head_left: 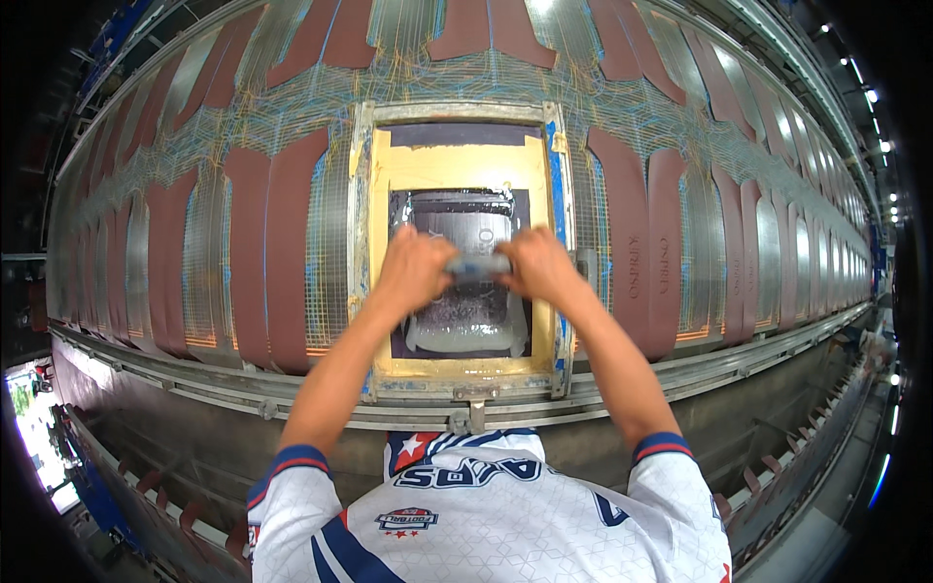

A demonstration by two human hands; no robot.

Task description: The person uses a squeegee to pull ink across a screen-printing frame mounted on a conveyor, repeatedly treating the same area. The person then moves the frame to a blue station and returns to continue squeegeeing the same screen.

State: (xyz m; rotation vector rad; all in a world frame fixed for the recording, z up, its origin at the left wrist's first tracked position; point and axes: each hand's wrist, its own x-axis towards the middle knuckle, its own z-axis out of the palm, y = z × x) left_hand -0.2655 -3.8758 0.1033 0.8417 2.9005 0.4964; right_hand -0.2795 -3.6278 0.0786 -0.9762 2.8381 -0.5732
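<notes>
Grip: both hands clamped on one squeegee (pixel 478 264), left hand (pixel 415 269) on its left end, right hand (pixel 537 266) on its right end, fingers curled over the top.
Why two hands: my read is that a hand at each end keeps pressure level across the blade width; knuckles sit nearly level with each other.
Squeegee: short grey-blue bar, lying crosswise over the mesh, about mid-height of the open window. Blade edge hidden under the hands, so contact with the mesh can't be confirmed.
Screen frame (pixel 362 243): metal rectangle, lying flat on the long table, near edge against the rail.
Masking: yellow tape (pixel 457 167) borders the mesh on all four sides, blue tape (pixel 555 175) down the right side; presumably keeps ink inside the print window.
Ink (pixel 466 335): pale grey-white, pooled below the hands and smeared above them.
Table (pixel 209 262): long curved-looking run (fisheye), surface crossed with fine grid lines.
Workpieces: reddish-brown strips (pixel 267 253) laid in pairs in rows, both sides of the frame; regular spacing looks matched to the frame pitch.
Rail (pixel 680 364): metal, runs along the near table edge.
Arms: both forearms extended straight out from the body, white jersey sleeves (pixel 671 486) with dark cuffs.
</notes>
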